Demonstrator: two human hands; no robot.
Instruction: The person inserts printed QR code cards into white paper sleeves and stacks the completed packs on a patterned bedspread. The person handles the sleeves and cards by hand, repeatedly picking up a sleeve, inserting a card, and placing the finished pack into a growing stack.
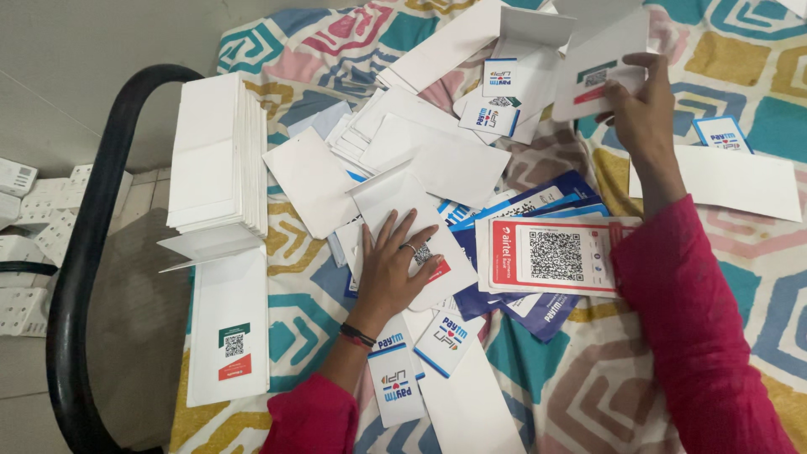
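My left hand (393, 267) lies flat, fingers spread, on a white folded card (402, 197) in the middle of a loose heap of white cards and printed stickers. A ring and dark wrist bands show on it. My right hand (643, 113) is raised at the upper right and pinches a white card with a small green and red printed patch (598, 63). Both arms wear dark pink sleeves. A red-bordered sheet with a square code (551, 256) lies between my arms, on top of blue sheets (538, 200).
A tall neat stack of white cards (214, 151) stands at the left, with one long white card (229, 324) laid below it. A patterned bedspread (740, 50) covers the surface. A black curved chair frame (88, 244) and white boxes (25, 210) sit beyond the left edge.
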